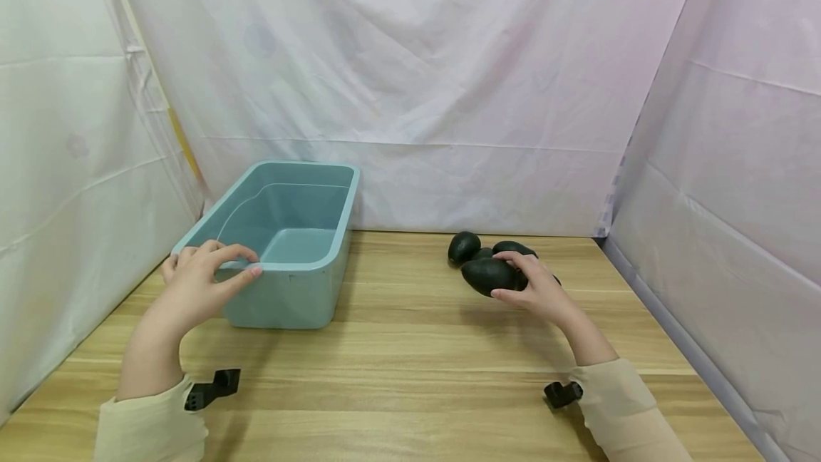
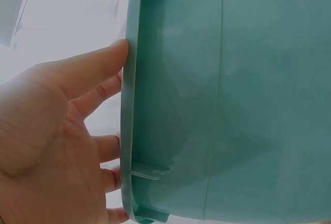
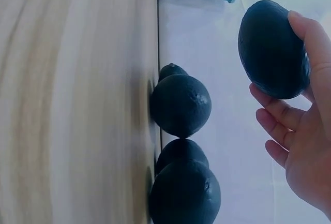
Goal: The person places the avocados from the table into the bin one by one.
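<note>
My right hand point(image 1: 535, 294) holds a dark avocado point(image 1: 485, 276) between thumb and fingers, lifted off the wood table. In the right wrist view that avocado point(image 3: 270, 48) hangs clear of the others, the thumb on one side and fingertips on the other. Several more avocados point(image 1: 463, 247) lie in a cluster behind it, partly hidden by the hand and the held one. At the left, my left hand point(image 1: 199, 280) grips the near rim of a blue-green plastic bin point(image 1: 288, 298). In the left wrist view, the thumb touches the bin's rim point(image 2: 130, 84), with the other fingertips partly hidden behind it.
The wood-grain table point(image 1: 398, 376) carries the bin at left and the avocados at right. White cloth point(image 1: 449, 91) hangs behind the table and along both sides. Each wrist wears a small black mount point(image 1: 563, 394).
</note>
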Demonstrator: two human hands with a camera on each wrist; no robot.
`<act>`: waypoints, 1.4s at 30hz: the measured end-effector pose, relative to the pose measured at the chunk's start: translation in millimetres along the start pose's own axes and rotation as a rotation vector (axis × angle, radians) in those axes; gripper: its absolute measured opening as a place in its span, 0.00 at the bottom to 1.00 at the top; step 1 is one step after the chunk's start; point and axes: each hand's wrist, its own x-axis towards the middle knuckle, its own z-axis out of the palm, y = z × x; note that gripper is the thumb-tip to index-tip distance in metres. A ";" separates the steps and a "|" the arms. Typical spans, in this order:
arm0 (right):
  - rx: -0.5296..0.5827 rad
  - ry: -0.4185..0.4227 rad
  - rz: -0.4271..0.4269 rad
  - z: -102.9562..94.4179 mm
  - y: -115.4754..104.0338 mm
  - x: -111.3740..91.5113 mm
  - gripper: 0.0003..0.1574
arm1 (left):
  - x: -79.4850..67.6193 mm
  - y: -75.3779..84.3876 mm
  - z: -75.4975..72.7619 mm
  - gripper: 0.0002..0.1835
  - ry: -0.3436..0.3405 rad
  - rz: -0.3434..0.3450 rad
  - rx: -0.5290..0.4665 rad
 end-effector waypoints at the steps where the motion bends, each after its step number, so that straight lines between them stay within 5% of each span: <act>1: -0.003 0.001 -0.001 -0.3 -0.9 0.1 0.39 | 0.0 -0.1 0.0 0.13 -0.001 0.000 -0.001; 42: 0.054 0.041 0.035 -10.7 -35.8 8.4 0.42 | -0.7 0.2 0.5 0.14 -0.015 -0.020 -0.008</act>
